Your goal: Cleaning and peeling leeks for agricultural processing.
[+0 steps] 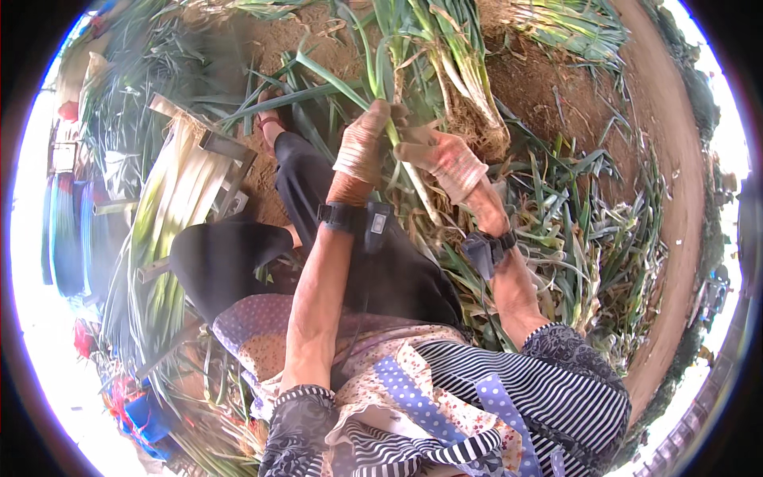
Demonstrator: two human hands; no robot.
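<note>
My left hand point(364, 145), in a worn knitted glove, is closed round a leek point(420, 191) where its green leaves begin. The leek runs slantwise, with its leaves spreading up and away and its pale stalk pointing down between my arms. My right hand point(447, 164), gloved too, pinches the same leek just below the left one, thumb and fingers pressed to the stalk. Beyond my right hand lies a bundle of untrimmed leeks point(469, 79) with soil-brown roots. The fingertips of both hands are partly hidden.
Cleaned leeks point(179, 187) lie across a metal rack point(226, 151) at my left. Stripped leaves point(588, 238) are heaped at my right. More leeks point(568, 28) rest on bare soil ahead. Bundles of blue strips point(67, 230) hang at the far left, and a blue container point(147, 417) stands lower down.
</note>
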